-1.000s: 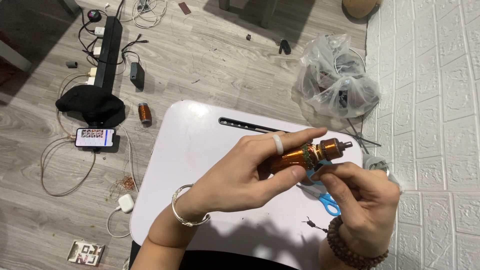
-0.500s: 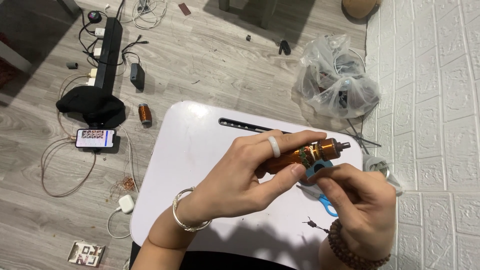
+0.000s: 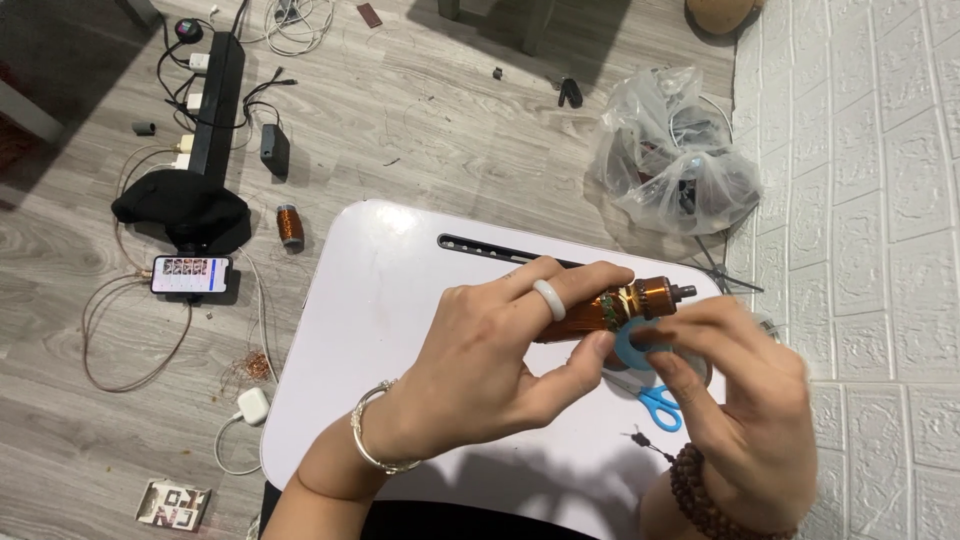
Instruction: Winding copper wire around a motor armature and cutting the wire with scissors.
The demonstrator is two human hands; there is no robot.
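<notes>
My left hand [image 3: 500, 360] grips a copper-wound motor armature [image 3: 625, 303] above a white lap table [image 3: 400, 300], its shaft pointing right. A white ring sits on one finger and a silver bangle on the wrist. My right hand [image 3: 745, 390], with a brown bead bracelet, holds a small blue roll of tape [image 3: 637, 345] just under the armature's right end. Blue-handled scissors [image 3: 657, 405] lie on the table beneath both hands, partly hidden.
On the wooden floor lie a copper wire spool [image 3: 289, 224], a phone [image 3: 190, 273] with a lit screen, a black power strip [image 3: 218, 105] with cables, a black cloth [image 3: 180, 210] and a clear plastic bag [image 3: 675, 160]. A white brick-pattern wall [image 3: 870, 200] stands at right.
My right hand has lifted slightly and brought the blue tape roll closer under the armature. The left hand keeps its grip, almost unmoved.
</notes>
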